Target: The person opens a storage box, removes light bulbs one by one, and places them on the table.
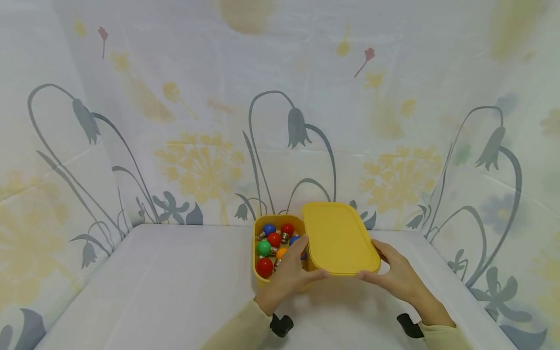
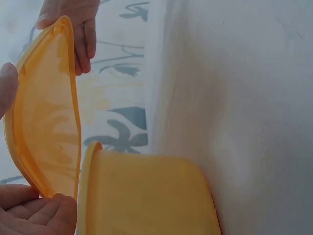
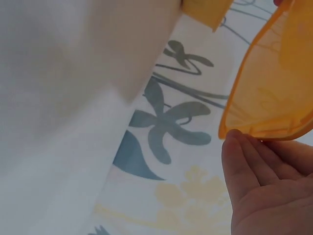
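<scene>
Nearest, the left hand (image 1: 288, 272) and right hand (image 1: 400, 279) are both gripping the yellow lid (image 1: 339, 238), thumbs sitting at its near edge and the other fingers hooking round the left and right sides. The lid is hanging above the table (image 1: 175, 291), overlapping the right part of the yellow tub (image 1: 275, 217); can't tell if the two are touching. It's looking like thin plastic to me, so I'm guessing light, a bit bendy and kinda slick on the flat face. I'd be holding it by the rim at opposite sides, same as here, so it isn't flexing or slipping. Inside the tub, a red bulb (image 1: 264, 267), a green bulb (image 1: 264, 248) and, farther back, a blue bulb (image 1: 269, 228) are lying loose with others. Glass or plastic, can't tell, so I'd be treating them as fragile.
</scene>
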`<state>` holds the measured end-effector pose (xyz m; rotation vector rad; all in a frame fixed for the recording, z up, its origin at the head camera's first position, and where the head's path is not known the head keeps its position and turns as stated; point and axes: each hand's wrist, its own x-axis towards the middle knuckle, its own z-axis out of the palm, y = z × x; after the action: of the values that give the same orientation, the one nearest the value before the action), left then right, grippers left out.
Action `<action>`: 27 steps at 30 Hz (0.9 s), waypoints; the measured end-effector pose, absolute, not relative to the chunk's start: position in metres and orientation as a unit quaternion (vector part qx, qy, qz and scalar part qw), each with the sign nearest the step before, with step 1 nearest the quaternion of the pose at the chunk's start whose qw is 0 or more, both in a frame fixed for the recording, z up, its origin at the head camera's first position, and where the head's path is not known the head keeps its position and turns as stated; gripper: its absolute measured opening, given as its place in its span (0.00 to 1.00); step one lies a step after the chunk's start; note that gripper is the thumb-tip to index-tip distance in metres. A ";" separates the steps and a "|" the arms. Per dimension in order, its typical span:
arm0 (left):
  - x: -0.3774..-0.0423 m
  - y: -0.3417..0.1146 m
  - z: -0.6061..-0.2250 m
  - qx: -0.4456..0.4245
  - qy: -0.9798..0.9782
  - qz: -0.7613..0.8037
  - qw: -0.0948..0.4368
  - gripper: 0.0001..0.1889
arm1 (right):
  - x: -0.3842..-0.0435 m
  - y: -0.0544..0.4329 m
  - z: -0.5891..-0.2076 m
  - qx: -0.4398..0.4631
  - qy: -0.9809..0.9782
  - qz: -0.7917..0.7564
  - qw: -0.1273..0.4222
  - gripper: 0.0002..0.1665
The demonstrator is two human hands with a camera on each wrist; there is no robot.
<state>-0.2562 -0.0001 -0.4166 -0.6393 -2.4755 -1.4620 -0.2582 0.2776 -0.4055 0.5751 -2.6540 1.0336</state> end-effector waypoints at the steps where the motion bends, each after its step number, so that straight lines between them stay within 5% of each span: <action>1: -0.256 0.002 -0.416 -0.215 -0.837 -0.493 0.100 0.43 | -0.258 0.280 -0.405 0.194 -0.908 0.352 0.119 0.55; 27: -0.260 0.058 -0.423 -0.194 -0.775 -0.599 0.053 0.46 | -0.262 0.331 -0.403 0.188 -0.908 0.363 0.088 0.56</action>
<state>-0.2596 0.0583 -0.4229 -0.5911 -2.3561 -1.8203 -0.2621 0.3306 -0.4031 0.5606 -2.7051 1.0805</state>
